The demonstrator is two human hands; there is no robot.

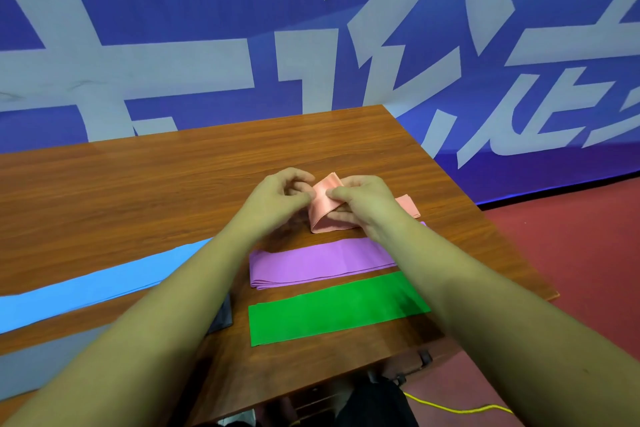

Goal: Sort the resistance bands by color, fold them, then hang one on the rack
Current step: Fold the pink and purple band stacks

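Your left hand (277, 196) and right hand (360, 201) both pinch the pink band (323, 215); your right forearm hides the purple band's (311, 262) end.

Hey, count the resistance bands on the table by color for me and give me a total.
Pink band: 1, held by left hand and right hand
Purple band: 1
Green band: 1
Blue band: 1
Grey band: 1, mostly hidden
Total: 5

Head cam, fwd-down, close over table (145, 177).
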